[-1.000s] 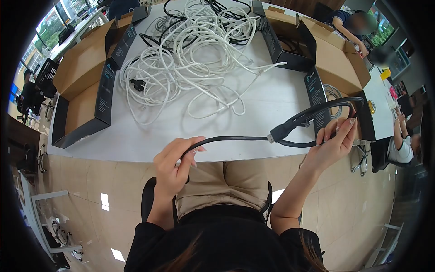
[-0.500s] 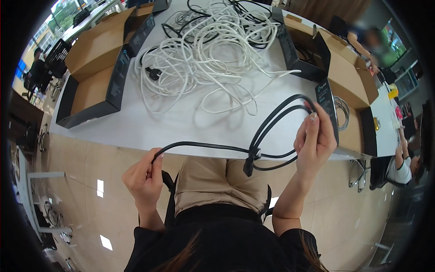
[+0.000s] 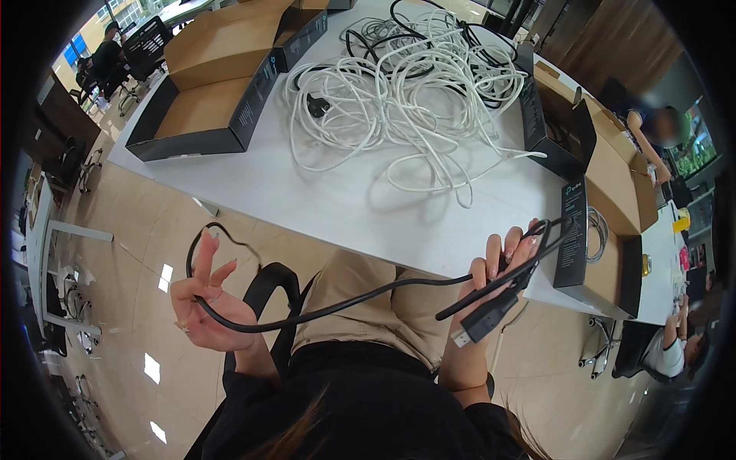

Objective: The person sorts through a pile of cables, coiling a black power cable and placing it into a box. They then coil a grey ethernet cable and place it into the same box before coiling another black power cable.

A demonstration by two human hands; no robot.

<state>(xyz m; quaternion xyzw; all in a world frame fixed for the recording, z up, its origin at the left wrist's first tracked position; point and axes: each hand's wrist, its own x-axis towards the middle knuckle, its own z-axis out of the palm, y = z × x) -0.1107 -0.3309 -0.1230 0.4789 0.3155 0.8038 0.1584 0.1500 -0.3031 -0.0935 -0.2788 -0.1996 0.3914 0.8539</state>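
A black cable (image 3: 337,307) stretches between my two hands in front of my lap. My left hand (image 3: 215,310) has its fingers spread, with the cable running across the palm and looping up over a raised fingertip. Fingers curled, my right hand (image 3: 498,268) holds folded loops of the same cable near the table's front edge. A black USB plug (image 3: 483,320) with a metal tip hangs below the right fingers. Beyond the hands, a tangled heap of white cables (image 3: 429,100) lies on the white table (image 3: 345,203), with a black plug (image 3: 317,106) at its left side.
An open black cardboard box (image 3: 203,107) stands at the table's left. On the right, one open box (image 3: 602,268) holds a coiled grey cable (image 3: 596,234), and another (image 3: 560,130) holds dark cable. A chair armrest (image 3: 272,284) is beside my lap. People sit at both sides in the background.
The left fingers have opened from a pinch, and that hand sits lower and further left. The right hand has lowered, its cable loops bunched, and the USB plug now shows. The view has shifted.
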